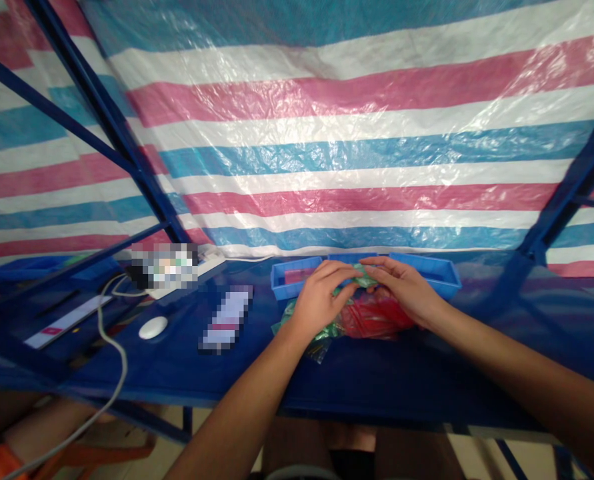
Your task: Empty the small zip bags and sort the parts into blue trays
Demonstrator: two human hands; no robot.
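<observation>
My left hand (325, 293) and my right hand (401, 285) meet above the table, fingers curled and pinching. Between their fingertips is a crumpled piece of green plastic film (365, 277), which looks like a thin bag. Red plastic bags (377, 317) lie in a heap right below the hands. More green bags (287, 315) stick out beside my left wrist, along with a small clear bag (319, 349). Behind the hands stand a left blue bin (284, 291) with something pink in it, a middle blue bin (351, 257) mostly hidden, and a right blue bin (449, 288).
On the blue table (177, 380) lie a blurred-out phone (227, 320), a white mouse-like object (153, 327) and a white power strip (209, 263). A white cable (121, 360) hangs over the front edge. Blue metal posts (149, 177) frame a striped plastic sheet (351, 153). Another person's arm (51, 427) shows at lower left.
</observation>
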